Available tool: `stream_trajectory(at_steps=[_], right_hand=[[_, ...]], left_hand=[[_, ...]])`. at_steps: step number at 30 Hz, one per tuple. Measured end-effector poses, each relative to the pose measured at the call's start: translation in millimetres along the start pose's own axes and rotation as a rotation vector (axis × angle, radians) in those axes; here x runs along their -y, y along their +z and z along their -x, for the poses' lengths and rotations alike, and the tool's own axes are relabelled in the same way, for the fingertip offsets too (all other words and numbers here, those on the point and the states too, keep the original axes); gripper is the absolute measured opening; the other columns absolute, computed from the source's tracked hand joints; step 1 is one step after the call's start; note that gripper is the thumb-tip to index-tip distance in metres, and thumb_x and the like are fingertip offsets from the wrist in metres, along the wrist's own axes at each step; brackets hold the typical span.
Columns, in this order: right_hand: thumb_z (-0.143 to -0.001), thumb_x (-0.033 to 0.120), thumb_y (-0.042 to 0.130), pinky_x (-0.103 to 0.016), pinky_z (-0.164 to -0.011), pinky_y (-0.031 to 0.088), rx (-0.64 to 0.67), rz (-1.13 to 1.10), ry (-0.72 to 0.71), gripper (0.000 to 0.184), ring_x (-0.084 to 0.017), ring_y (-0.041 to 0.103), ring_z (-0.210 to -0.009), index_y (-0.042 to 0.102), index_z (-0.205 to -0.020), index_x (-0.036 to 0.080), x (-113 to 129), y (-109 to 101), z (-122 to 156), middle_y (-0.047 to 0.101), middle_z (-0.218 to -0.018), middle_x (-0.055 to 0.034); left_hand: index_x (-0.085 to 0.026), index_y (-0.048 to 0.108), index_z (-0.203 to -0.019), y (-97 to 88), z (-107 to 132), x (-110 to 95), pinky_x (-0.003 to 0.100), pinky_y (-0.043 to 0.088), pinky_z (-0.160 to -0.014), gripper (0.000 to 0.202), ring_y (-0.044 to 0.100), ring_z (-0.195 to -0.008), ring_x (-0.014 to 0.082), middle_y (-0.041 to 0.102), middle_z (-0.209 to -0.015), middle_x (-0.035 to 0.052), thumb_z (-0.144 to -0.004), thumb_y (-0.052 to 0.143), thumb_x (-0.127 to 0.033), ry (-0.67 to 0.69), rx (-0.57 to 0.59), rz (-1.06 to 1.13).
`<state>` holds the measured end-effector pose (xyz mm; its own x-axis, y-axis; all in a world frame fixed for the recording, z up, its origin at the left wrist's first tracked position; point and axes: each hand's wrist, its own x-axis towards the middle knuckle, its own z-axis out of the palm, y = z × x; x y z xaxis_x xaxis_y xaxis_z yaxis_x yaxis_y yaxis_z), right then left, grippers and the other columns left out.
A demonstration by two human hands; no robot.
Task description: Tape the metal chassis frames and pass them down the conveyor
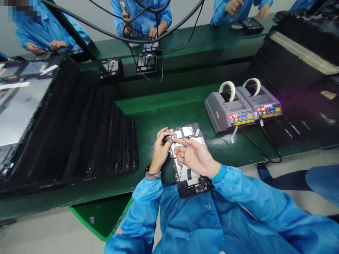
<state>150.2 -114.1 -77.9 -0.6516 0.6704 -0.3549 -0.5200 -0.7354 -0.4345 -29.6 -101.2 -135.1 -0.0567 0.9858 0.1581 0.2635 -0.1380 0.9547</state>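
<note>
Working at the bench, both hands address an opened tablet chassis (194, 185), which lies flat on the green bench mat (159, 106) directly in front of the wearer, its long axis running away from the body. Condition of the unit, as judged from its appearance: the interior is exposed and no rear cover is fitted, while white rectangular patches and a dark board section at the near end appear seated; how much work remains cannot be determined. The left hand (160, 150) approaches from the left, wrist low, its fingers curled closed on a small dark part (168, 138) at the far corner of the chassis; the part is too small to identify. The right hand (194, 155) crosses above the chassis, palm down, its fingers extended and parted, with the index finger (178, 141) reaching toward that same corner. Both forearms are covered by a blue smock (212, 218). Two grey tape dispensers (242, 104) stand beyond the chassis to the right, and a ridged black pad (79, 123) lies to the left.
</note>
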Motion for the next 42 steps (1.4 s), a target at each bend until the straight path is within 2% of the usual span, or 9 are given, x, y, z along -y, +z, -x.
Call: stream_trajectory(at_steps=[5,8,10,12,16,20,31,39,42], right_hand=[[-0.098,0.041,0.050,-0.029,-0.060,0.045,-0.038,-0.015,0.036,0.038,-0.015,0.055,-0.060,0.060,-0.122,0.014,5.0,3.4,0.1,0.068,-0.082,-0.0051],[-0.096,0.040,0.051,-0.028,-0.057,0.043,-0.038,0.127,0.071,0.038,-0.014,0.051,-0.055,0.064,-0.119,0.013,6.2,1.3,4.7,0.066,-0.077,-0.0042],[-0.095,0.040,0.051,-0.028,-0.054,0.040,-0.054,0.411,0.050,0.038,-0.014,0.049,-0.052,0.066,-0.118,0.013,9.2,-0.2,10.1,0.065,-0.072,-0.0031],[-0.096,0.035,0.052,-0.028,-0.056,0.040,-0.105,0.848,-0.099,0.035,-0.016,0.052,-0.056,0.069,-0.121,0.016,16.3,-0.1,14.9,0.065,-0.072,-0.0030],[-0.098,0.019,0.049,-0.031,-0.074,0.044,-0.124,1.796,-0.441,0.040,-0.022,0.062,-0.087,0.067,-0.133,0.023,39.6,4.8,10.7,0.070,-0.099,-0.0091],[-0.097,0.011,0.049,-0.030,-0.074,0.041,0.040,2.316,-0.369,0.047,-0.023,0.063,-0.092,0.062,-0.140,0.025,55.0,6.4,-8.3,0.067,-0.110,-0.0124],[-0.096,0.011,0.051,-0.031,-0.073,0.041,0.204,2.433,-0.385,0.050,-0.025,0.063,-0.096,0.058,-0.144,0.024,63.3,2.3,-13.4,0.065,-0.114,-0.0142],[-0.100,0.016,0.046,-0.029,-0.064,0.043,0.197,2.387,-0.486,0.039,-0.023,0.065,-0.100,0.065,-0.132,0.027,59.7,0.7,-14.8,0.066,-0.119,-0.0088],[-0.101,0.014,0.041,-0.027,-0.062,0.044,0.015,2.305,-0.546,0.041,-0.020,0.066,-0.101,0.064,-0.131,0.032,64.9,-2.6,-5.3,0.066,-0.121,-0.0042]], left_hand=[[-0.026,0.069,-0.106,0.1,0.7,-2.1,0.047,0.038,-0.116,0.019,0.049,-0.139,0.0277,0.055,-0.145,0.0067,-0.091,0.058,-0.021,0.020,-0.008,-0.048],[-0.025,0.069,-0.105,-0.1,0.1,-1.4,0.048,0.040,-0.114,0.019,0.049,-0.138,0.0279,0.055,-0.144,0.0065,-0.090,0.058,-0.021,0.024,-0.014,-0.052],[-0.025,0.069,-0.104,-0.3,-0.5,-0.4,0.047,0.040,-0.114,0.018,0.050,-0.137,0.0277,0.056,-0.143,0.0064,-0.090,0.058,-0.021,0.025,-0.011,-0.048],[-0.025,0.069,-0.104,-0.5,-1.0,0.6,0.047,0.040,-0.114,0.018,0.051,-0.136,0.0275,0.056,-0.143,0.0065,-0.090,0.058,-0.020,0.029,-0.003,-0.034],[-0.026,0.069,-0.105,-0.6,-2.0,2.3,0.047,0.040,-0.115,0.019,0.051,-0.136,0.0274,0.057,-0.141,0.0067,-0.089,0.061,-0.021,0.031,-0.001,-0.012],[-0.026,0.069,-0.105,-1.0,-3.2,3.4,0.046,0.039,-0.115,0.017,0.050,-0.137,0.0269,0.057,-0.140,0.0065,-0.090,0.061,-0.023,0.022,-0.002,-0.021],[-0.025,0.070,-0.104,-5.1,-7.3,5.4,0.047,0.036,-0.119,0.015,0.052,-0.136,0.0267,0.059,-0.138,0.0065,-0.090,0.063,-0.027,0.024,0.017,-0.015],[-0.029,0.072,-0.099,-15.8,-11.0,-9.4,0.054,0.038,-0.120,0.022,0.057,-0.132,0.0330,0.066,-0.135,0.0020,-0.087,0.068,-0.047,-0.092,0.021,-0.198],[-0.033,0.070,-0.109,-27.6,-20.8,3.6,0.059,0.048,-0.111,0.033,0.062,-0.124,0.0371,0.069,-0.129,0.0004,-0.082,0.071,-0.052,-0.116,0.093,-0.346]])
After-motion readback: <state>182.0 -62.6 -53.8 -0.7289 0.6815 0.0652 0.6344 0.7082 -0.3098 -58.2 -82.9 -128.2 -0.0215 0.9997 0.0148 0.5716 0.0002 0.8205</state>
